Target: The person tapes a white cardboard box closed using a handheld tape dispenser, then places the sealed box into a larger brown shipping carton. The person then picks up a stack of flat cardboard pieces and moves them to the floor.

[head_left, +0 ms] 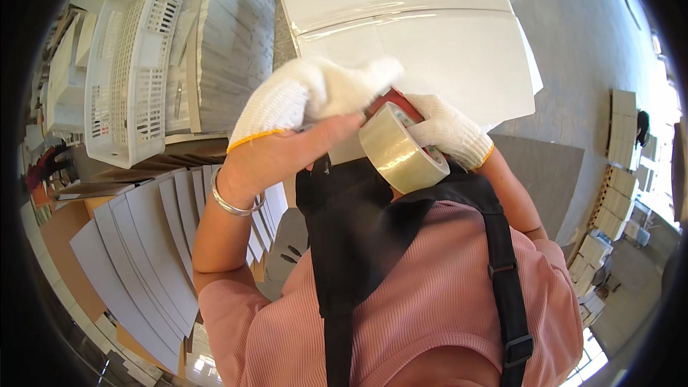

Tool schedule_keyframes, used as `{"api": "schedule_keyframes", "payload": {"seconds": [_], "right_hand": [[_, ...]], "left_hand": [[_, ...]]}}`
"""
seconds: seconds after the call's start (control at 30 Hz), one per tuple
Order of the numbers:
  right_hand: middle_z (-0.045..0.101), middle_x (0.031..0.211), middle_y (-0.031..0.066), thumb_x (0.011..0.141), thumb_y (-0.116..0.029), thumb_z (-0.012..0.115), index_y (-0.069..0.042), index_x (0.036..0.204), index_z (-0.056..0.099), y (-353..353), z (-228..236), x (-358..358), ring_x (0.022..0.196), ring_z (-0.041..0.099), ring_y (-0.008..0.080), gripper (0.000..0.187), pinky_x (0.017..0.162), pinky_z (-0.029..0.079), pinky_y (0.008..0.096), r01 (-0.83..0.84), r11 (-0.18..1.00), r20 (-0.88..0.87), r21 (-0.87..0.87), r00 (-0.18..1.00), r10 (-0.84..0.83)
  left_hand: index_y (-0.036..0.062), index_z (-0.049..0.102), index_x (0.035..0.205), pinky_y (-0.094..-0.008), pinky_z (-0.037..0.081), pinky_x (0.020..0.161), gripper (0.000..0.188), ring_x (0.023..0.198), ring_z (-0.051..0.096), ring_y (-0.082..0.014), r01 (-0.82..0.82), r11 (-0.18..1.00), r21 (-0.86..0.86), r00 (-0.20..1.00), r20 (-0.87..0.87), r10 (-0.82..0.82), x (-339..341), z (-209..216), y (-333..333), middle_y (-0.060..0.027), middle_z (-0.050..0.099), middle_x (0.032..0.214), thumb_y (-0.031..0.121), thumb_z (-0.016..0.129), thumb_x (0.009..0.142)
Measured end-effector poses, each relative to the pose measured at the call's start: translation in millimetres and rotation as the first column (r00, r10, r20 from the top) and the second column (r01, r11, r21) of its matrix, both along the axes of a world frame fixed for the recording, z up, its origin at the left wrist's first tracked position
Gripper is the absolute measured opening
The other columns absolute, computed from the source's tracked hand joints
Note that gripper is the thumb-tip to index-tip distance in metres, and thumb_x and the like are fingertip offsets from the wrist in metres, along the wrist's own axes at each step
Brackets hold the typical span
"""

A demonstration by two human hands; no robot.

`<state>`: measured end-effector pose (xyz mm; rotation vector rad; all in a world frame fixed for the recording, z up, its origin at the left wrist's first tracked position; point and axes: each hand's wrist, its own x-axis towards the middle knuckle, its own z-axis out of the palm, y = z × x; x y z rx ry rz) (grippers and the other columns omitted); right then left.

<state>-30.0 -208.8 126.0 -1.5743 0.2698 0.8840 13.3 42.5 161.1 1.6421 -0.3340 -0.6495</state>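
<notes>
My right hand (451, 131), in a white knit glove with an orange cuff edge, is closed round a red tape dispenser (395, 102). A wide roll of clear packing tape (403, 150) sits on it, close to my chest. My left hand (315, 100) is beside the dispenser's left end, in a similar glove that leaves the thumb bare. Its fingers stretch to the right, with the thumb apart below them; whether they touch the dispenser I cannot tell. Just beyond both hands lies a large white carton (430, 50) with shiny tape along its seam.
Left of the carton stand a white plastic crate (129, 64) and a wrapped stack of boards (233, 43). Many flat cardboard sheets (136, 244) stand on edge at lower left. Stacked cartons (622, 129) line the far right, across the grey floor (559, 50).
</notes>
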Motion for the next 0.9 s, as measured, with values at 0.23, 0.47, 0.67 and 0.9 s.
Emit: {"api": "schedule_keyframes", "payload": {"seconds": [0.23,0.47,0.67,0.9], "right_hand": [[0.067,0.093,0.0073,0.073,-0.016,0.070,0.006,0.117,0.065,0,-9,1,0.082,0.062,0.0120,0.050,0.074,0.051,0.0264,0.005,0.999,0.029,-0.044,1.000,-0.004],[0.067,0.093,0.0067,0.075,-0.013,0.068,0.009,0.119,0.063,-3,-22,-2,0.083,0.062,0.0116,0.049,0.075,0.051,0.0268,0.019,0.999,0.009,0.033,1.000,-0.019],[0.068,0.109,0.0095,0.080,-0.012,0.068,0.009,0.129,0.059,-1,-15,-3,0.095,0.062,0.0126,0.055,0.085,0.051,0.0266,0.071,0.992,-0.004,0.101,0.997,-0.071],[0.065,0.128,0.0125,0.084,-0.012,0.073,0.007,0.137,0.055,-2,4,4,0.115,0.060,0.0169,0.059,0.101,0.047,0.0305,0.018,0.999,-0.009,0.047,1.000,-0.018]], "left_hand": [[0.0001,0.063,0.117,-0.0227,0.052,0.064,0.048,0.077,0.061,-0.0070,0.177,0.976,0.129,0.977,-0.144,-0.159,6,14,-9,-0.0022,0.067,0.099,0.018,0.088,0.081],[-0.0007,0.063,0.116,-0.0266,0.052,0.074,0.053,0.081,0.060,-0.0110,0.220,0.971,0.098,0.872,0.426,-0.241,7,-13,-12,-0.0032,0.067,0.099,0.024,0.088,0.077],[0.0008,0.063,0.116,-0.0270,0.051,0.081,0.047,0.088,0.060,-0.0114,0.270,0.958,0.093,0.962,0.008,-0.272,14,-5,-14,-0.0033,0.067,0.098,0.023,0.083,0.079],[0.0014,0.065,0.121,-0.0282,0.051,0.083,0.048,0.092,0.062,-0.0135,0.219,0.976,-0.016,0.975,-0.028,-0.220,12,-28,-11,-0.0044,0.068,0.102,0.027,0.081,0.084]]}}
